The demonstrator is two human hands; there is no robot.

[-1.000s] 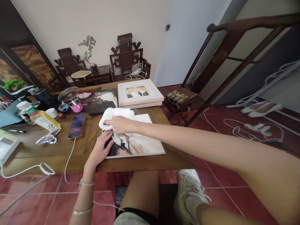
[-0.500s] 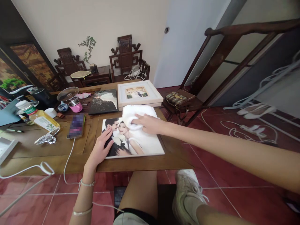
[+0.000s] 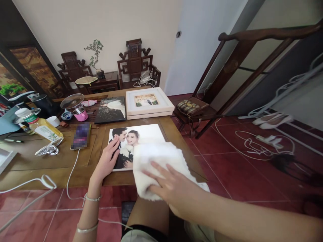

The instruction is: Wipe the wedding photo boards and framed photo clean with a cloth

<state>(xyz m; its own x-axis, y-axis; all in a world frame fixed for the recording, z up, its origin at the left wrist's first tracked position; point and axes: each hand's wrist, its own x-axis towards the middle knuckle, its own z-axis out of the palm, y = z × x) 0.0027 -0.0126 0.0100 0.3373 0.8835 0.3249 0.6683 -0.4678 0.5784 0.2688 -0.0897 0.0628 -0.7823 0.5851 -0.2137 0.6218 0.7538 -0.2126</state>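
A photo panel (image 3: 130, 146) printed with a couple in wedding clothes lies flat near the table's front edge. My left hand (image 3: 107, 158) rests on its left edge, fingers stretched out and lying flat. In my right hand (image 3: 173, 185) is a white fluffy cloth (image 3: 161, 154), with the fingers spread over it and the thumb tucked against a fold. The cloth covers the panel's lower right part and hangs past the front edge of the table.
Behind the panel are a white picture frame (image 3: 148, 112) and a dark photo panel (image 3: 111, 111). To the left lie a phone (image 3: 80, 136) on a cable, a clear hair claw (image 3: 49, 149), an oil bottle (image 3: 44, 127) and a pink mug (image 3: 80, 114). A wooden chair (image 3: 202, 107) stands right.
My right hand has drawn the cloth from the panel's upper right toward me, over its lower right part and past the table edge. My left hand stays in place on the panel.
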